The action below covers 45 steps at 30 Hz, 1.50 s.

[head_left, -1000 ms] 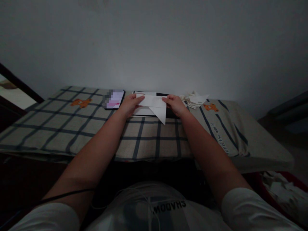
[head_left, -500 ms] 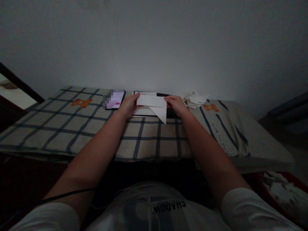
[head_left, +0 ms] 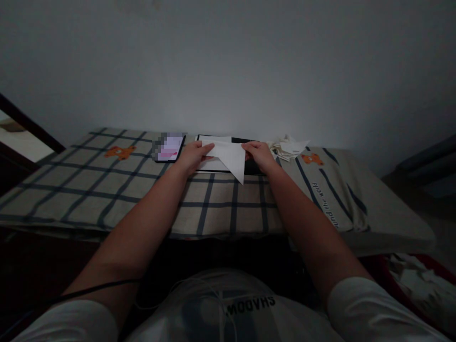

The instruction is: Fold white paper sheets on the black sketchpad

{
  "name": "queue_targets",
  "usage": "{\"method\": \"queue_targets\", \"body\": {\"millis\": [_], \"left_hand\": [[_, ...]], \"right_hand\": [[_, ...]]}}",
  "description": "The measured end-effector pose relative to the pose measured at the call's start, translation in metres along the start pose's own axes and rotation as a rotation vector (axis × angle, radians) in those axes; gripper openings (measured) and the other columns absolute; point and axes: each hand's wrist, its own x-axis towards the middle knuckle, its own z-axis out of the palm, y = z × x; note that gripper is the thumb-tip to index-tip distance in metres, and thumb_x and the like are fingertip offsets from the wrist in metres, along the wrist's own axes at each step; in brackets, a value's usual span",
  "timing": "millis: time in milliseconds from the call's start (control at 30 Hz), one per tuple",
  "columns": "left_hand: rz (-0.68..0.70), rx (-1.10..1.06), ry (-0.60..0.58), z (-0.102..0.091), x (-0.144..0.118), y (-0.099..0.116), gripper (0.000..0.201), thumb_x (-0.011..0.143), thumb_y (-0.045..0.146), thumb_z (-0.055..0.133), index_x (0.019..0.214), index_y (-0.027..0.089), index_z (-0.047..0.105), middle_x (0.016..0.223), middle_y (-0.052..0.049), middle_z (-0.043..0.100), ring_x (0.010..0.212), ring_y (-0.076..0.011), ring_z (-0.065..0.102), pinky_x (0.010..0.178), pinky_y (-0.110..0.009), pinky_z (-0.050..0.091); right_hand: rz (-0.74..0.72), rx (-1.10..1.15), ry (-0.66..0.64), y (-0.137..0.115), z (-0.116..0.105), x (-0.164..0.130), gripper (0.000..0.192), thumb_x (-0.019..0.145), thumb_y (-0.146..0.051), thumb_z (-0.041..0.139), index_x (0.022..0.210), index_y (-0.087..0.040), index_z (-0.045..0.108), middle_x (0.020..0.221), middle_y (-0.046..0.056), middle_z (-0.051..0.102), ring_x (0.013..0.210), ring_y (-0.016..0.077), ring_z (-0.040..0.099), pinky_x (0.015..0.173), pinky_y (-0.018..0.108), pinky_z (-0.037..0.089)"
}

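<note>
A folded sheet of white paper (head_left: 231, 156) is held up between my two hands, one pointed corner hanging down toward me. My left hand (head_left: 194, 156) pinches its left end, thumb on top. At the upper right corner, my right hand (head_left: 259, 154) grips the paper between thumb and fingers. Beneath it lies a flat black board (head_left: 254, 166), partly covered by another white sheet (head_left: 210, 164). The fingers under the paper are hidden.
A lit phone (head_left: 171, 148) lies left of my left hand. Right of my right hand is a pile of folded papers (head_left: 287, 148). The checked cloth (head_left: 217, 209) covers the surface, against a wall (head_left: 228, 71). A red container (head_left: 423, 259) with crumpled pale material stands low at right.
The paper's upper strip, flat toward me before, no longer shows as a separate band. My left thumb has slid right over the paper; my right hand has barely moved.
</note>
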Motion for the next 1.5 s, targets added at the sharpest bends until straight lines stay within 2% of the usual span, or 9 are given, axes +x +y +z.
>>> {"method": "queue_targets", "body": {"millis": [200, 300, 400, 533, 733, 967, 1167, 1367, 1500], "left_hand": [[0.028, 0.038, -0.012, 0.000, -0.001, 0.001, 0.018, 0.076, 0.025, 0.082, 0.083, 0.012, 0.072, 0.091, -0.010, 0.076, 0.088, -0.0208, 0.072, 0.091, -0.038, 0.061], [0.021, 0.066, -0.042, 0.001, -0.003, 0.001, 0.020, 0.075, 0.026, 0.082, 0.083, 0.012, 0.072, 0.091, -0.010, 0.076, 0.084, -0.0202, 0.072, 0.088, -0.037, 0.061], [0.019, 0.111, -0.053, 0.002, -0.005, 0.000, 0.020, 0.075, 0.028, 0.082, 0.082, 0.012, 0.071, 0.088, -0.010, 0.076, 0.079, -0.0192, 0.072, 0.083, -0.035, 0.061], [0.043, 0.133, -0.018, 0.003, -0.004, -0.002, 0.022, 0.076, 0.029, 0.080, 0.087, 0.012, 0.071, 0.090, -0.009, 0.076, 0.077, -0.0172, 0.071, 0.078, -0.031, 0.060], [0.018, 0.064, -0.045, 0.003, -0.003, -0.001, 0.023, 0.073, 0.028, 0.082, 0.085, 0.012, 0.070, 0.086, -0.007, 0.074, 0.073, -0.0141, 0.068, 0.075, -0.027, 0.057], [-0.045, 0.183, -0.172, 0.013, -0.014, 0.003, 0.022, 0.071, 0.027, 0.083, 0.084, 0.011, 0.074, 0.083, -0.007, 0.074, 0.069, -0.0133, 0.066, 0.071, -0.026, 0.053], [-0.037, 0.060, -0.139, 0.016, -0.014, 0.003, 0.034, 0.069, 0.028, 0.086, 0.097, 0.014, 0.073, 0.098, -0.007, 0.075, 0.081, -0.0131, 0.068, 0.080, -0.027, 0.055], [-0.134, 0.133, -0.156, 0.015, -0.013, 0.000, 0.024, 0.071, 0.024, 0.085, 0.069, 0.012, 0.065, 0.074, -0.003, 0.067, 0.068, -0.0092, 0.062, 0.070, -0.023, 0.052], [-0.092, 0.202, -0.125, 0.015, -0.013, 0.001, 0.019, 0.074, 0.020, 0.081, 0.067, 0.013, 0.066, 0.068, 0.000, 0.062, 0.059, -0.0067, 0.054, 0.063, -0.021, 0.047]], "right_hand": [[0.059, 0.001, -0.060, -0.001, -0.001, 0.000, 0.021, 0.077, -0.037, 0.071, 0.066, -0.020, 0.068, 0.064, 0.000, 0.064, 0.059, 0.0137, 0.057, 0.060, 0.029, 0.048], [0.001, -0.139, -0.108, -0.006, -0.001, -0.005, 0.019, 0.078, -0.038, 0.073, 0.076, -0.019, 0.075, 0.073, 0.002, 0.068, 0.067, 0.0142, 0.057, 0.064, 0.028, 0.045], [-0.012, -0.283, -0.126, -0.011, 0.000, -0.009, 0.018, 0.078, -0.035, 0.074, 0.075, -0.017, 0.075, 0.075, 0.003, 0.069, 0.071, 0.0144, 0.056, 0.069, 0.029, 0.042], [-0.009, -0.292, -0.142, -0.013, 0.001, -0.009, 0.015, 0.077, -0.031, 0.073, 0.074, -0.016, 0.074, 0.078, 0.003, 0.070, 0.073, 0.0140, 0.055, 0.072, 0.029, 0.041], [0.074, -0.248, -0.238, -0.009, -0.001, -0.008, 0.016, 0.074, -0.033, 0.072, 0.073, -0.017, 0.072, 0.069, 0.001, 0.065, 0.065, 0.0130, 0.052, 0.063, 0.027, 0.039], [0.061, -0.254, -0.380, -0.007, 0.006, -0.011, 0.029, 0.078, -0.045, 0.071, 0.082, -0.017, 0.076, 0.065, -0.001, 0.060, 0.057, 0.0104, 0.044, 0.055, 0.026, 0.030], [0.051, -0.250, -0.245, -0.009, 0.016, -0.012, 0.022, 0.075, -0.037, 0.072, 0.080, -0.016, 0.073, 0.073, 0.001, 0.065, 0.064, 0.0121, 0.049, 0.059, 0.026, 0.034], [0.022, -0.176, -0.033, -0.010, 0.023, -0.012, 0.020, 0.077, -0.035, 0.071, 0.079, -0.016, 0.069, 0.068, -0.001, 0.061, 0.061, 0.0107, 0.046, 0.056, 0.025, 0.032], [0.052, -0.086, -0.138, -0.008, 0.020, -0.010, 0.024, 0.079, -0.040, 0.071, 0.074, -0.017, 0.066, 0.061, -0.004, 0.052, 0.054, 0.0087, 0.040, 0.050, 0.024, 0.028]]}}
